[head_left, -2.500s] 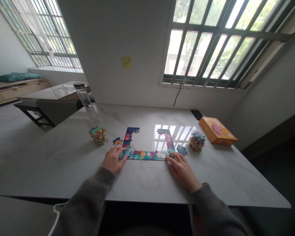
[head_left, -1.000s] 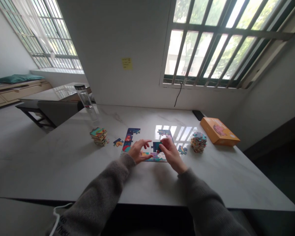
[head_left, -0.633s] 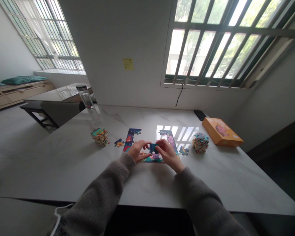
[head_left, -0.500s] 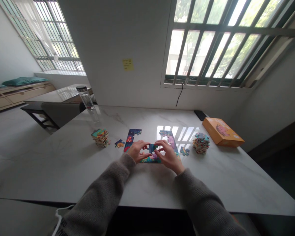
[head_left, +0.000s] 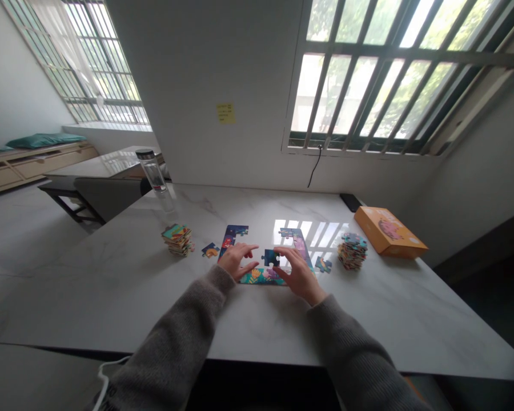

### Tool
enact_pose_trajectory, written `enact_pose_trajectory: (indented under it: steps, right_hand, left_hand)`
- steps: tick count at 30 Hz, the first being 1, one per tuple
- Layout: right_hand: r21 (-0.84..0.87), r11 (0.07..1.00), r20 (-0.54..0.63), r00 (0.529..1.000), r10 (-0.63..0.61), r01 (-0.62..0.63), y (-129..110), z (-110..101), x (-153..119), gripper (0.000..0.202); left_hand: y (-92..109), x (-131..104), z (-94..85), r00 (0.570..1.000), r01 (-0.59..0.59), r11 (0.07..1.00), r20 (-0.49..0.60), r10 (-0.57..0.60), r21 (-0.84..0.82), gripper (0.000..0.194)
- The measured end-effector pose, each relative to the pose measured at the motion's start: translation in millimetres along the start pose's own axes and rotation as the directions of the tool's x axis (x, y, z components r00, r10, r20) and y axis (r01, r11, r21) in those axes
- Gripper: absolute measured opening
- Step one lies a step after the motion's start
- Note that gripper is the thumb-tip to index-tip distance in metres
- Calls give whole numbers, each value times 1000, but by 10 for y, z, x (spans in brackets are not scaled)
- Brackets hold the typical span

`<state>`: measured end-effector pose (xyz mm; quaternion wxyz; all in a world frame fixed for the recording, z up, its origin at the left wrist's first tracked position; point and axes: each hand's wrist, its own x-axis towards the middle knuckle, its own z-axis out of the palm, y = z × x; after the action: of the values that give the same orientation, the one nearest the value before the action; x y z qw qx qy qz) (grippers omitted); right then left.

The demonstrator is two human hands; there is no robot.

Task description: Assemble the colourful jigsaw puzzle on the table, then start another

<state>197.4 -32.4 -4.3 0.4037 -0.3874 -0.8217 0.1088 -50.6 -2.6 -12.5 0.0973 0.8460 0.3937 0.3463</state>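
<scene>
A dark blue puzzle piece [head_left: 270, 258] is held by its edges between the thumb and fingers of my right hand [head_left: 297, 273], over the gap inside the puzzle frame. My left hand [head_left: 237, 260] is just left of it, thumb and fingers apart, with nothing in them. Around and under both hands lies the partly joined puzzle [head_left: 257, 277], a colourful border along the bottom and both sides. Its top edge has a gap in the middle. One loose piece [head_left: 210, 250] lies left of the puzzle and another loose piece [head_left: 324, 264] to its right.
Stacks of puzzle pieces stand at the left [head_left: 177, 240] and right [head_left: 352, 252]. An orange box [head_left: 389, 232] and a black phone [head_left: 350, 202] lie at the right back. A glass bottle [head_left: 153, 171] stands at the table's far left edge.
My left hand has let go of the puzzle piece, its fingers now apart from it. The piece stays in my right hand, slightly further right. The view has shifted a little.
</scene>
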Motion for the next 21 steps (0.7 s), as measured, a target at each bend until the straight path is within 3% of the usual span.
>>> enact_pose_trajectory:
  steps: [6, 10, 13, 17, 21]
  right_hand:
    - [-53, 997, 24, 998, 57, -56, 23, 4, -26, 49]
    - [-150, 986, 45, 995, 86, -78, 74, 24, -42, 44]
    - [-226, 970, 65, 993, 102, -85, 127, 35, -37, 36]
    - [-276, 956, 66, 990, 125, -102, 190, 47, -6, 31]
    - [-315, 937, 83, 979, 184, -149, 217, 72, 26, 30]
  left_hand:
    - [-106, -12, -193, 997, 60, 990, -47, -55, 128, 25]
    - [-504, -142, -478, 968, 222, 965, -154, -201, 138, 29]
    - [-850, -308, -611, 964, 258, 956, -94, -247, 139, 34]
    - [-1078, -463, -562, 958, 281, 910, -30, -285, 304, 33]
    - [-1024, -473, -484, 893, 406, 803, -1, -451, 437, 37]
